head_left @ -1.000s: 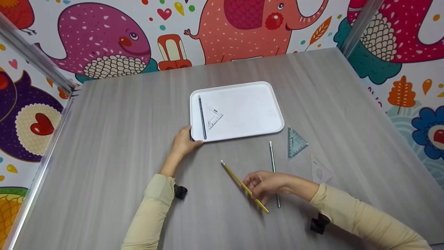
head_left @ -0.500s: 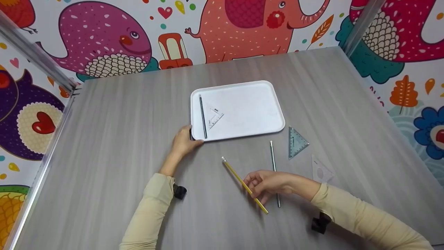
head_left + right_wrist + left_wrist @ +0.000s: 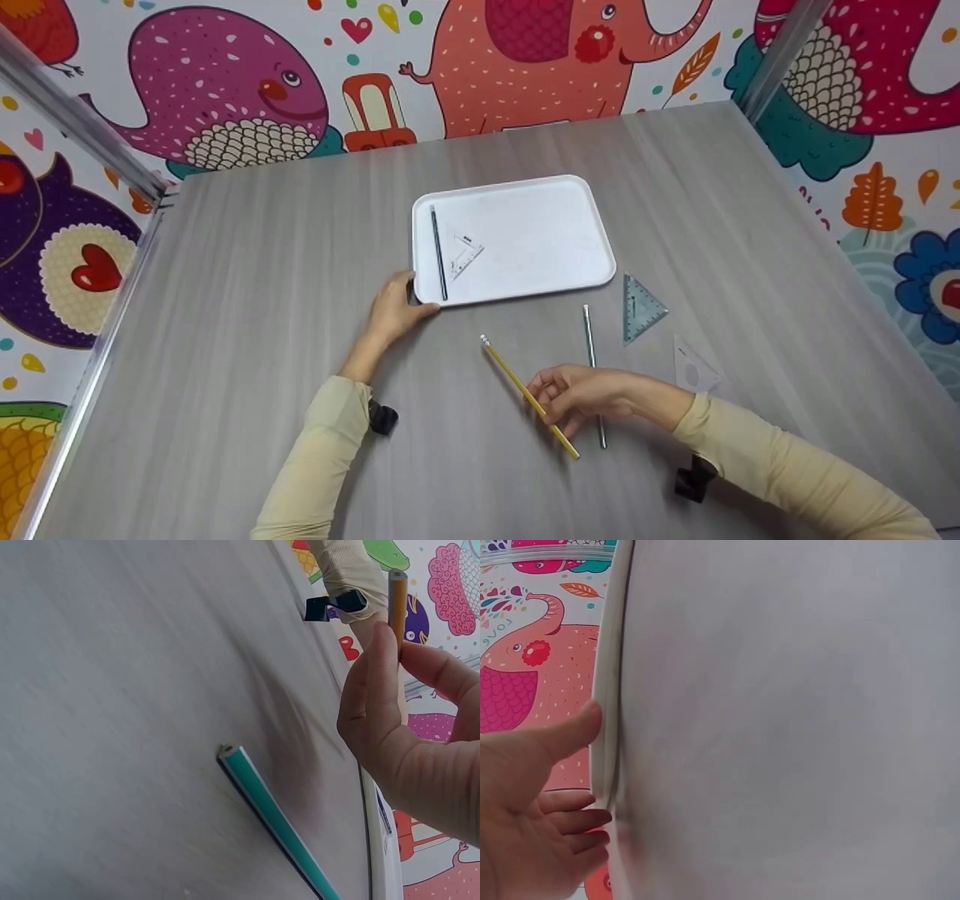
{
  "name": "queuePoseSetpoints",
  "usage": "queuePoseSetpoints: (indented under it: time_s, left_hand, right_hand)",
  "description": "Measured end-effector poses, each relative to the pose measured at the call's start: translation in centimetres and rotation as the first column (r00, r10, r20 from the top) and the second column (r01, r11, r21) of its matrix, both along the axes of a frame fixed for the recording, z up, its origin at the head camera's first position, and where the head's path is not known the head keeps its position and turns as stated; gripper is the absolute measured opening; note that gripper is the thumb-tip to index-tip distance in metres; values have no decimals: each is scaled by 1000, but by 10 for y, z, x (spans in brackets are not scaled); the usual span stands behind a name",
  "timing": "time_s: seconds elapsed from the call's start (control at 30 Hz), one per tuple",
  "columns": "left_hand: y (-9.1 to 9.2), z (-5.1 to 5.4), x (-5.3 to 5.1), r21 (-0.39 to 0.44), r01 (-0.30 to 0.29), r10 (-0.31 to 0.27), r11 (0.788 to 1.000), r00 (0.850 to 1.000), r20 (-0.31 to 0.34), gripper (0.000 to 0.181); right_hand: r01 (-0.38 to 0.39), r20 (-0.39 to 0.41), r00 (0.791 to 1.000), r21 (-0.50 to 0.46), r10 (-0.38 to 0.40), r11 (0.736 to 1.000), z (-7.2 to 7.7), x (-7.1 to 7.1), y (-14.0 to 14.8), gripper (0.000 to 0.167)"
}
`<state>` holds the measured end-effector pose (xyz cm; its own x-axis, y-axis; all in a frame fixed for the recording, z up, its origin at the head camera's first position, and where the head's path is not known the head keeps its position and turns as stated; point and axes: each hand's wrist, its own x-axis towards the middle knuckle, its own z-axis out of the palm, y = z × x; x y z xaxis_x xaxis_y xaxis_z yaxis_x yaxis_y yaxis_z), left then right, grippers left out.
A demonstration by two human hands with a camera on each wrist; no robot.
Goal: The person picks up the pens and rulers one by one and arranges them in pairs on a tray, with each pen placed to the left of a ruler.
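My left hand (image 3: 394, 306) holds the near left corner of a white tray (image 3: 532, 240), its thumb along the front rim and its fingers at the left side. The left wrist view shows the thumb (image 3: 581, 731) against the tray's rim (image 3: 609, 690). My right hand (image 3: 581, 396) pinches a yellow pencil (image 3: 514, 379) above the table, eraser end pointing to the tray. In the right wrist view the pencil's other end (image 3: 397, 604) sticks up past thumb and fingers. Under the right hand lies a green pencil (image 3: 590, 337), partly hidden in the head view.
On the tray lie a dark pencil (image 3: 439, 251) and a clear set square (image 3: 468, 255) at the left. To the right of the tray a bluish set square (image 3: 641, 309) and a pale clear one (image 3: 694, 367) rest on the grey table (image 3: 247, 300). Patterned walls stand behind.
The eraser end of the yellow pencil has risen slightly as the right hand tilts it. The left forearm has shifted a little left; the tray stays in place.
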<state>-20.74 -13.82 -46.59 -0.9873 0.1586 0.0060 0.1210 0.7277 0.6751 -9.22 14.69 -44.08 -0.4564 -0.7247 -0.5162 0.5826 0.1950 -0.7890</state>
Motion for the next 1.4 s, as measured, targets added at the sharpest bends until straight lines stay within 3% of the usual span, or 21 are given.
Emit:
queuePoseSetpoints:
  time_s: [0.37, 0.97, 1.23, 1.4]
  left_hand:
    - [-7, -3, 0, 39, 37, -36, 999, 999, -35, 57]
    - [-10, -6, -2, 96, 57, -54, 994, 998, -34, 59]
    - [-8, -6, -2, 107, 46, -45, 993, 999, -11, 58]
    - [-7, -3, -2, 103, 40, -39, 994, 999, -12, 57]
  right_hand:
    - [28, 0, 1000, 18, -28, 999, 1, -2, 1, 29]
    - [68, -20, 997, 0, -68, 998, 6, -7, 1, 35]
    - [73, -34, 997, 0, -73, 997, 11, -15, -1, 37]
    - [104, -62, 993, 7, -103, 995, 18, -28, -5, 42]
